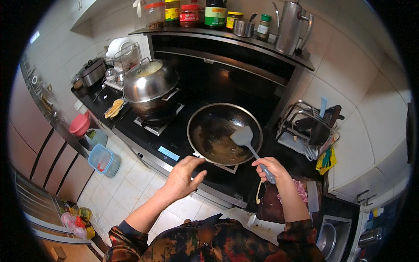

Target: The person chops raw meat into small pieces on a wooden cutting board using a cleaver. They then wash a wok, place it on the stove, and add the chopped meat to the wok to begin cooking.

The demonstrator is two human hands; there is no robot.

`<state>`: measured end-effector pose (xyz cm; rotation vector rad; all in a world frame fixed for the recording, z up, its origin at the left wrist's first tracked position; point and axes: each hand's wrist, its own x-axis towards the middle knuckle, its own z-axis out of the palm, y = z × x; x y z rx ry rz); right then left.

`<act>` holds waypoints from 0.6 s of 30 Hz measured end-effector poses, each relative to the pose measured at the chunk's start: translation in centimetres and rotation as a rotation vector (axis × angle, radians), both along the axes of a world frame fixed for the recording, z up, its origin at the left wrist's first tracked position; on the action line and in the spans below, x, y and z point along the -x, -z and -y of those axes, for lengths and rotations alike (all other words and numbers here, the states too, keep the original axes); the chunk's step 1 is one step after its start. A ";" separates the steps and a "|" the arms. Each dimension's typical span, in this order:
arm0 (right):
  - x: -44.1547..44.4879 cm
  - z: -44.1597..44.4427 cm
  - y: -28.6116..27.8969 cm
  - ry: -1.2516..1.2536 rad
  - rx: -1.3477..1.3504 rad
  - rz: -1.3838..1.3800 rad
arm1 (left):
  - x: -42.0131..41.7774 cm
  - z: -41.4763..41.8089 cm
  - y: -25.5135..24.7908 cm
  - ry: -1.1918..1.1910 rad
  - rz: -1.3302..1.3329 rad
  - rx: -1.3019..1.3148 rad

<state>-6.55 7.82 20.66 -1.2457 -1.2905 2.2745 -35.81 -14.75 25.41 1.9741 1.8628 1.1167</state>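
My right hand (pixel 271 168) grips the handle of a grey spatula (pixel 243 135), whose flat head is held over the right side of a dark wok (pixel 212 144). A little brownish liquid shines in the bottom of the wok, which stands on the right burner. My left hand (pixel 187 177) is in the air at the stove's front edge, just below the wok's near left rim, fingers apart and holding nothing. On the left burner stands a second, blackened wok (pixel 152 111) under a domed steel lid (pixel 150 83).
Right of the stove, chopped pink meat (pixel 300 191) and a cleaver (pixel 313 196) lie on a cutting board (pixel 271 209). Behind it stands a metal utensil rack (pixel 294 114). Jars and a steel pot (pixel 289 29) line the shelf (pixel 203 35). A blue basket (pixel 104 160) is on the floor.
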 end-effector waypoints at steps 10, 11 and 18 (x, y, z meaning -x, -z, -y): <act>2.2 3.1 1.2 0.037 0.059 -0.059 | -4.7 -0.1 3.3 0.259 0.105 0.150; 2.2 3.8 1.3 0.054 0.034 -0.059 | -4.8 -0.2 3.8 0.272 0.132 0.167; 0.9 11.7 1.7 0.282 -0.344 0.036 | -7.2 -1.2 8.4 0.413 0.386 0.346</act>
